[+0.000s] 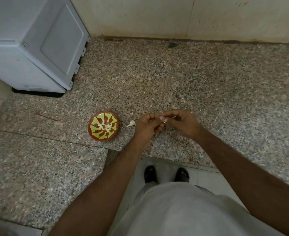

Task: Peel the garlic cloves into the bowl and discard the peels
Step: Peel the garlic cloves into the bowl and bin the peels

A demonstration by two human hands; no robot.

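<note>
- Nearest the camera hangs the person's pale shirt [171, 213], with dark sandals [166, 174] on the tiled floor below the near edge of the granite counter [208, 86].
- Both forearms reach over that near edge and the hands meet above the counter, close enough for fingertip work.
- Left hand [148, 126] has its fingers curled, pinching a small garlic clove [164, 120], probably to steady it.
- Right hand [181, 122] has its fingertips pressed together on the same clove, likely picking at its skin; how much skin remains is too small to tell.
- One unpeeled garlic clove [131, 124] lies on the counter between the bowl and the left hand, just beside both, seemingly waiting its turn.
- Red bowl with a yellow-green pattern [103, 126] sits left of the hands near the counter's near edge, within easy reach for dropping; pale peeled cloves [105, 126] lie at its centre.
- White appliance [33, 43] fills the far left corner.
</note>
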